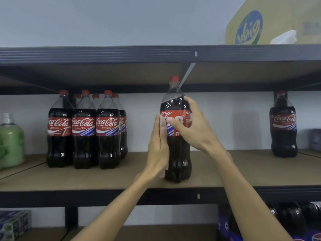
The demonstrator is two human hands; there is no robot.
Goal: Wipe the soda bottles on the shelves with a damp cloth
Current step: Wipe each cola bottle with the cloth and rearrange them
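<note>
- Bottle point(177, 153): upright at the middle shelf point(243, 173) front, between both hands, probably steadied for wiping.
- Left hand point(159, 146): fingers pressed together, flat against its side.
- Right hand point(192, 126): fingers curled around the label.
- Cloth: none visible.
- Bottle cluster point(85, 131): well apart, left.

We see a tall cola bottle point(177, 133) with a red cap standing up on the brown shelf point(243, 171), more bottles point(83, 131) grouped left.
</note>
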